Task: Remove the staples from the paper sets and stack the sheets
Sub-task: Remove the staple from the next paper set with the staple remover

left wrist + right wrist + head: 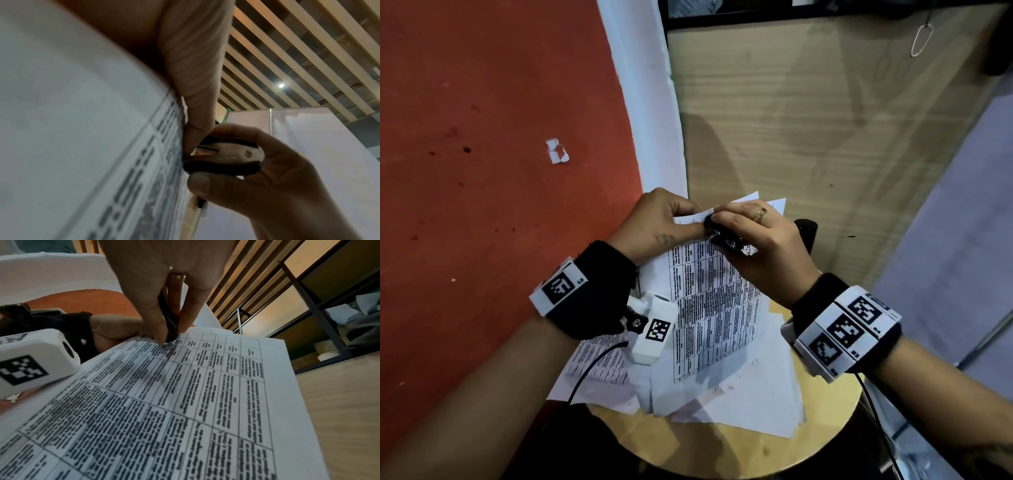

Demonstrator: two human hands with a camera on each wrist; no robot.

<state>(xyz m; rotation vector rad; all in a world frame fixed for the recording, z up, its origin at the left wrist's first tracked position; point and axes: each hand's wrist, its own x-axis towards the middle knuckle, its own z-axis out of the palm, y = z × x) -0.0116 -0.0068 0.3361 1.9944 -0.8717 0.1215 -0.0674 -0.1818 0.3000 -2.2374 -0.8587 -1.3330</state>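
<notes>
Pinching the top edge of the printed paper set [717, 301], your left hand [657, 222] has its fingers [681, 207] curled over the far side of the sheets and the thumb pressed against the near face, so the paper is clamped between them. In the left wrist view the thumb lies flat along the paper's edge, right beside the tool.

Your right hand [758, 240] grips a black staple remover [726, 236], thumb on one handle and fingers [232, 131] on the other, squeezed close together around it. In the left wrist view the two black handles sit nearly closed with the metal body between them, its tip against the paper's edge just beside your left thumb. The right wrist view shows the remover's nose [171, 331] touching the top row of the printed table on the paper set. You cannot tell from these views whether a staple is caught in its claws.

The paper set is lifted at its top edge by your left hand, and its lower part slopes down onto the loose sheets [750, 401] spread beneath it. Those sheets lie on the round wooden bench [739, 452], overlapping unevenly, with another printed sheet [599, 359] showing to the left of the paper set, under your left wrist.
</notes>
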